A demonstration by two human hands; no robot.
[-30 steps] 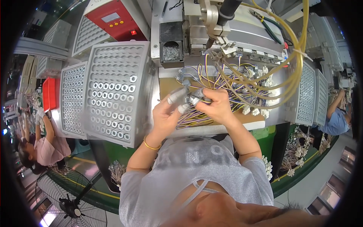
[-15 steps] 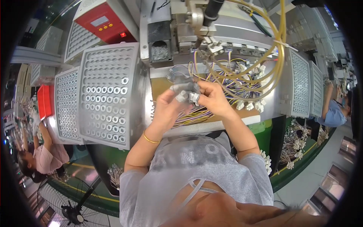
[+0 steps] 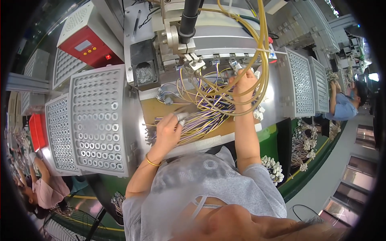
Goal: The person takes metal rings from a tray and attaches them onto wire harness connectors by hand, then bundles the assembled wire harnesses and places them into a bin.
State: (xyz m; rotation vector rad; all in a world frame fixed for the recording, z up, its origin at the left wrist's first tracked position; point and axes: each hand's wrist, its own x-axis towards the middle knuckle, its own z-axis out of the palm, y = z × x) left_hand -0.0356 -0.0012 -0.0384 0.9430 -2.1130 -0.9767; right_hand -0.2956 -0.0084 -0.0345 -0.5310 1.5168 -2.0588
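Note:
My right hand (image 3: 243, 83) reaches up to a small metal clamp fixture (image 3: 235, 65) on the machine's front rail. Its fingers are closed there, and what they grip is hidden. Lower left, my left hand (image 3: 169, 127) is curled over the left part of a bundle of yellow, purple and white wires (image 3: 201, 122). Pale covers sit on its fingertips, and I cannot make out what is between them. The wires lie on a brown board (image 3: 149, 109), with a small grey part (image 3: 168, 99) on thin leads behind my left hand.
Loops of yellowish tubing (image 3: 263, 44) hang beside my right forearm. A black press cylinder (image 3: 188, 20) stands over the rail. Grey trays of metal rings (image 3: 98, 120) stand at left, near a red control box (image 3: 90, 44) and a black bin (image 3: 144, 72). Another tray (image 3: 299, 84) stands right.
My hands, together over the wires before, are now apart. The right has gone up to the rail fixture, the left down to the wire bundle. The whole view has shifted.

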